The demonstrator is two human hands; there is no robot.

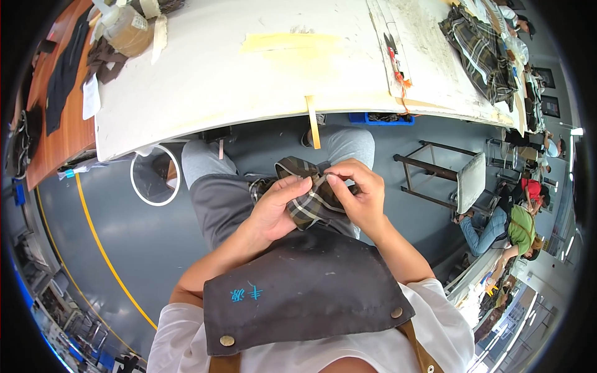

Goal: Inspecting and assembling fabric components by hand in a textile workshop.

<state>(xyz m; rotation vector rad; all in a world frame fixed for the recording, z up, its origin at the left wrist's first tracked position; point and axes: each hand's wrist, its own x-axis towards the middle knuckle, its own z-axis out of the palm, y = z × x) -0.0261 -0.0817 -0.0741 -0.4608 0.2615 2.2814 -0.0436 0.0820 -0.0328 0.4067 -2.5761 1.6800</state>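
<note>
Matt woven plaid cloth piece (314, 199)

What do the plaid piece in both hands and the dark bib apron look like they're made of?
Plaid piece: apparently soft woven cloth, matte, brown-grey check; it folds and creases under the left hand and right hand. Dark grey apron: seemingly heavier matte fabric, scuffed, with metal snap studs and tan straps.

You hold a brown and cream checked cloth piece (314, 198). Your apron (298, 292) is dark grey. The bench (249, 68) is white, the floor (124, 230) grey with a yellow line (102, 252).
</note>
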